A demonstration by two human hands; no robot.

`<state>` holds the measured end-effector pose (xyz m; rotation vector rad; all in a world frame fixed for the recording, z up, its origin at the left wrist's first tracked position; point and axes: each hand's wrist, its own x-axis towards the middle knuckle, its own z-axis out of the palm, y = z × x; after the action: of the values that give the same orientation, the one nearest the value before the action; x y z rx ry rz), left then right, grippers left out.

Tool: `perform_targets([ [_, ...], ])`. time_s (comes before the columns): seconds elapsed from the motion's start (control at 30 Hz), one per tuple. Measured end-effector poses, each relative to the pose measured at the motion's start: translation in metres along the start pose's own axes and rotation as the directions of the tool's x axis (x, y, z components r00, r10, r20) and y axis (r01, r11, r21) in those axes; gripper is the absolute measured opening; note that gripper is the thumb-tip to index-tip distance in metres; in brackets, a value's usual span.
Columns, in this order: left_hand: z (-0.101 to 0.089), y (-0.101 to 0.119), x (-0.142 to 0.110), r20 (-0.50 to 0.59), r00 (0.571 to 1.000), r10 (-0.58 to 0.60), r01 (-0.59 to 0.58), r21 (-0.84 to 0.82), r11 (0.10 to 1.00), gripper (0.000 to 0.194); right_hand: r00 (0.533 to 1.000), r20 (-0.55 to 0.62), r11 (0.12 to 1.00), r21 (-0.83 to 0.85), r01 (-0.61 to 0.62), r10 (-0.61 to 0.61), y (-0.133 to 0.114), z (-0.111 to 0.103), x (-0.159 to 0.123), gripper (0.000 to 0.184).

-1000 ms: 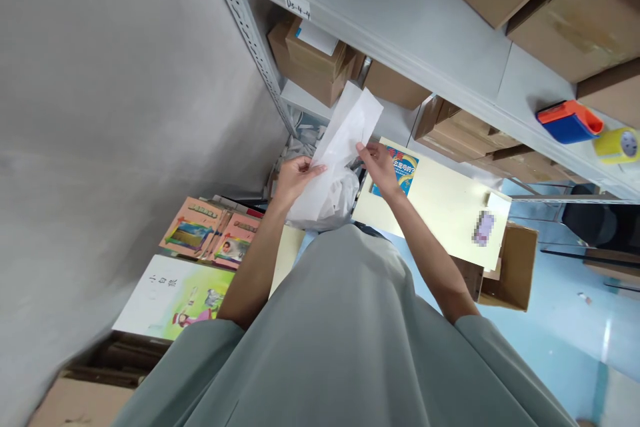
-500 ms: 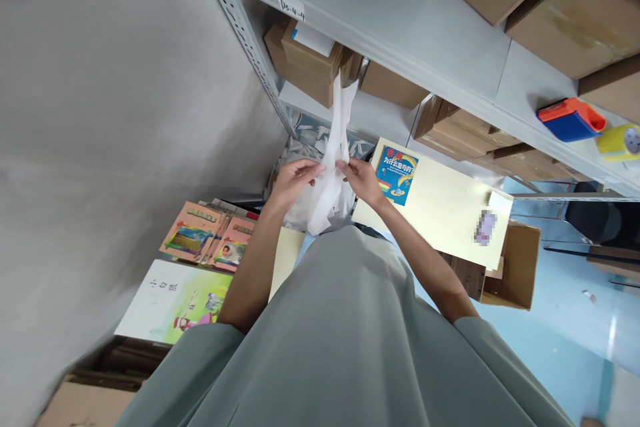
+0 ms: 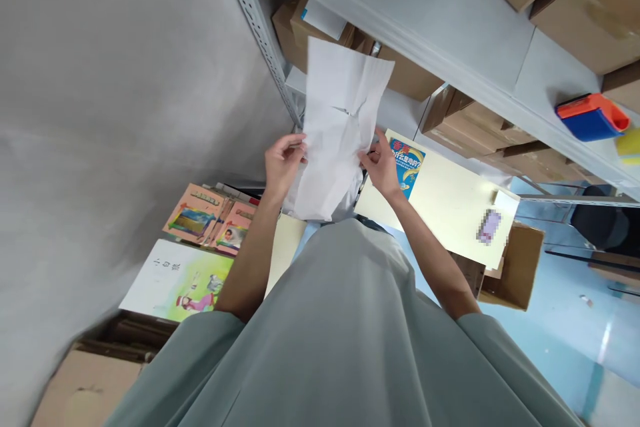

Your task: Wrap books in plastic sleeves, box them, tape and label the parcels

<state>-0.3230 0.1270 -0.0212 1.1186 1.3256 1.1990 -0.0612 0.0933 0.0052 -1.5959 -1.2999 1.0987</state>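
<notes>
Between my two hands a creased sheet of white paper is spread open, with a small tear near its middle. My left hand pinches its left edge between thumb and fingers. On the other edge my right hand is closed in a pinch. Below and behind the sheet, a whitish plastic bag shows in part; the paper hides the rest of it. Just right of my right hand lies a blue book with a banana on its cover, on a pale yellow tabletop.
A grey metal shelf with cardboard boxes crosses above. Picture books are stacked at left beside the wall. An orange and blue tool rests on the shelf; an open cardboard box stands at right.
The white paper, bunched into a narrow strip before, is now unfolded into a wide sheet. My hands have moved apart, and the view has shifted slightly.
</notes>
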Motion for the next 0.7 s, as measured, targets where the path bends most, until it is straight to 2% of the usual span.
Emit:
perform_targets([
  [0.1, 0.025, 0.009, -0.018, 0.142, 0.990, 0.017, -0.027, 0.070, 0.997, 0.025, 0.984, 0.173, 0.995, -0.076, 0.066, -0.052, -0.010, 0.016, -0.008, 0.078],
  [0.17, 0.042, 0.014, -0.034, 0.238, 0.971, 0.029, -0.058, 0.118, 0.991, 0.020, 0.967, 0.246, 0.985, -0.140, 0.103, -0.066, -0.018, 0.025, -0.015, 0.061],
  [0.27, 0.053, 0.015, -0.056, 0.293, 0.956, 0.001, -0.051, 0.165, 0.985, 0.019, 0.967, 0.253, 0.950, -0.293, 0.109, -0.032, -0.024, 0.028, -0.021, 0.032],
  [0.33, 0.048, 0.011, -0.064, 0.292, 0.955, -0.042, -0.002, 0.149, 0.989, 0.022, 0.958, 0.286, 0.914, -0.391, 0.108, 0.009, -0.022, 0.022, -0.019, 0.017],
  [0.4, 0.033, 0.002, -0.065, 0.247, 0.965, -0.086, 0.056, 0.126, 0.990, 0.025, 0.913, 0.398, 0.896, -0.433, 0.102, 0.089, -0.017, 0.012, -0.011, 0.012],
  [0.5, 0.001, -0.018, -0.054, 0.083, 0.987, -0.136, 0.126, 0.115, 0.985, 0.028, 0.755, 0.602, 0.909, -0.417, 0.022, 0.258, -0.009, 0.000, 0.004, 0.025],
  [0.53, -0.010, -0.025, -0.050, 0.019, 0.990, -0.143, 0.140, 0.108, 0.984, 0.030, 0.729, 0.630, 0.926, -0.379, -0.011, 0.266, -0.009, -0.001, 0.008, 0.027],
  [0.57, -0.022, -0.032, -0.046, -0.053, 0.988, -0.143, 0.147, 0.091, 0.985, 0.033, 0.749, 0.620, 0.949, -0.313, -0.034, 0.232, -0.009, 0.000, 0.012, 0.030],
  [0.6, -0.032, -0.039, -0.042, -0.124, 0.983, -0.137, 0.147, 0.072, 0.987, 0.036, 0.807, 0.569, 0.975, -0.220, -0.036, 0.158, -0.011, 0.001, 0.015, 0.035],
  [0.67, -0.049, -0.051, -0.038, -0.239, 0.964, -0.116, 0.133, 0.057, 0.989, 0.043, 0.922, 0.385, 0.999, 0.010, 0.035, -0.037, -0.016, 0.007, 0.020, 0.053],
  [0.7, -0.055, -0.057, -0.038, -0.272, 0.956, -0.108, 0.130, 0.064, 0.989, 0.044, 0.948, 0.300, 0.991, 0.110, 0.080, -0.110, -0.019, 0.009, 0.021, 0.062],
])
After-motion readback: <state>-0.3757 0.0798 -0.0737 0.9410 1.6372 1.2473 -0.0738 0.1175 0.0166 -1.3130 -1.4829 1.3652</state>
